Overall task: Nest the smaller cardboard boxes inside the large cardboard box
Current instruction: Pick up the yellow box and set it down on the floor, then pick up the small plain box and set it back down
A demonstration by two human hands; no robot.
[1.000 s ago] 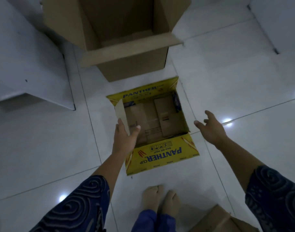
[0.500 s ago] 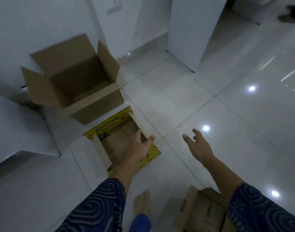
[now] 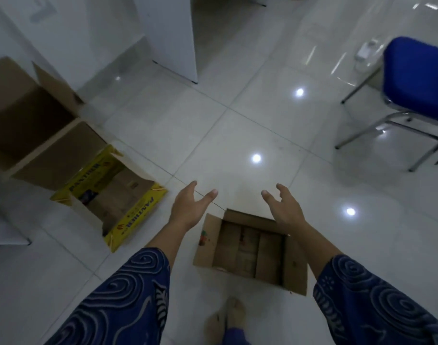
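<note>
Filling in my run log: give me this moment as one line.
left hand open, empty | right hand open, empty | both above small plain box | yellow box and large box on floor, nothing nested

I saw a glossy white tiled floor (image 3: pixel 238 125). On it stood a large brown box (image 3: pixel 21 125) at the left, open, with a yellow printed box (image 3: pixel 136 215) just beside it. A small plain brown box (image 3: pixel 250 250) sat open nearer my feet. A blue chair (image 3: pixel 412 95) stood at the right, well apart.
</note>
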